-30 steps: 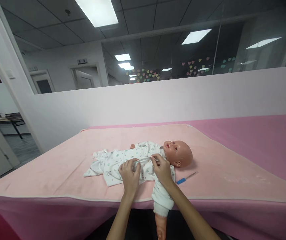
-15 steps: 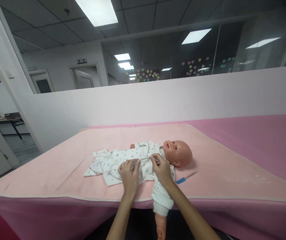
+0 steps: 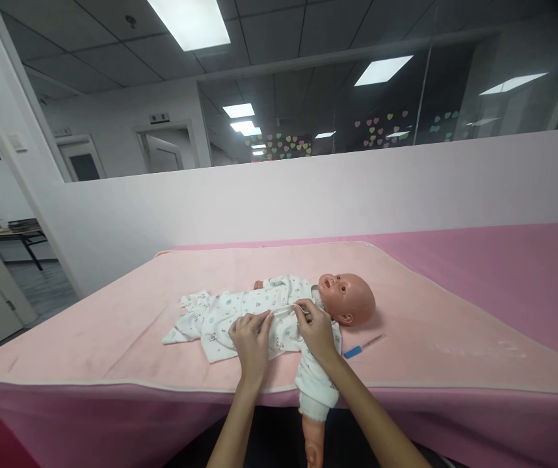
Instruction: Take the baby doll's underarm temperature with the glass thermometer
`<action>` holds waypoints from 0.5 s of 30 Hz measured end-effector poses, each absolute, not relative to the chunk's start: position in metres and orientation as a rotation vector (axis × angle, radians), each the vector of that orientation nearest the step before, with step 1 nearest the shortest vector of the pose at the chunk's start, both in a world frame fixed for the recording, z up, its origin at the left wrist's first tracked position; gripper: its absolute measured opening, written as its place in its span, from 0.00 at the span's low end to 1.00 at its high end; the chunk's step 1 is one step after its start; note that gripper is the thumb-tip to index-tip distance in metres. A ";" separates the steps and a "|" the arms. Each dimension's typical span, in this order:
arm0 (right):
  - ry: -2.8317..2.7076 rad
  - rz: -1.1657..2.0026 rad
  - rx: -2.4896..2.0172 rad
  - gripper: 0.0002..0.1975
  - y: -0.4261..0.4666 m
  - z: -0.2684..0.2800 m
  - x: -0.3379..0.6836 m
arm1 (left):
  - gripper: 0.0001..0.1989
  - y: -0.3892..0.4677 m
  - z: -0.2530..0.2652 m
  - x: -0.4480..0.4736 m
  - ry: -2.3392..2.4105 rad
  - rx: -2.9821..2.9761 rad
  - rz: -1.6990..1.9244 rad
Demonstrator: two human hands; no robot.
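A baby doll lies on its back with its head to the right, dressed in a white patterned outfit. Over the doll's chest, my left hand pinches the edge of the outfit's front flap. My right hand pinches the same edge nearer the neck, so the cloth is drawn into a line between the two. One doll arm, its sleeve bunched, hangs over the near edge of the table. What the fingertips cover is hidden.
A thermometer-like stick with a blue end lies right of the doll, close to my right wrist. Under everything spreads a peach blanket over a pink cover. A white half wall with glass above stands behind.
My left hand has shifted very slightly to the left along the flap. My right hand and the doll stay where they were.
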State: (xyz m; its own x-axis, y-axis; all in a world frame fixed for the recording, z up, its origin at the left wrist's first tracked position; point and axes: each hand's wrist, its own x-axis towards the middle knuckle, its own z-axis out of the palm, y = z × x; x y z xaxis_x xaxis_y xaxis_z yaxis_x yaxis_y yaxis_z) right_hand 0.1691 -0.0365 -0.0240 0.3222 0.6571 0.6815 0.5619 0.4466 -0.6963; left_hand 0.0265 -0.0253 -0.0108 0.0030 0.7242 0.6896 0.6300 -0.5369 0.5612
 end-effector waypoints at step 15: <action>-1.347 0.071 -1.213 0.13 -0.036 -0.024 0.169 | 0.07 -0.024 -0.014 0.024 1.381 2.052 1.692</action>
State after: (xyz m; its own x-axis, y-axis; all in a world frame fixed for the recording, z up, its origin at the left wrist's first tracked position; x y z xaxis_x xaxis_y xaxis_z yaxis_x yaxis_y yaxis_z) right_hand 0.1691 -0.0365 -0.0242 0.3140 0.6540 0.6882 0.5779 0.4434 -0.6851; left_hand 0.0242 -0.0240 -0.0142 -0.0569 0.7094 0.7025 0.5461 -0.5669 0.6167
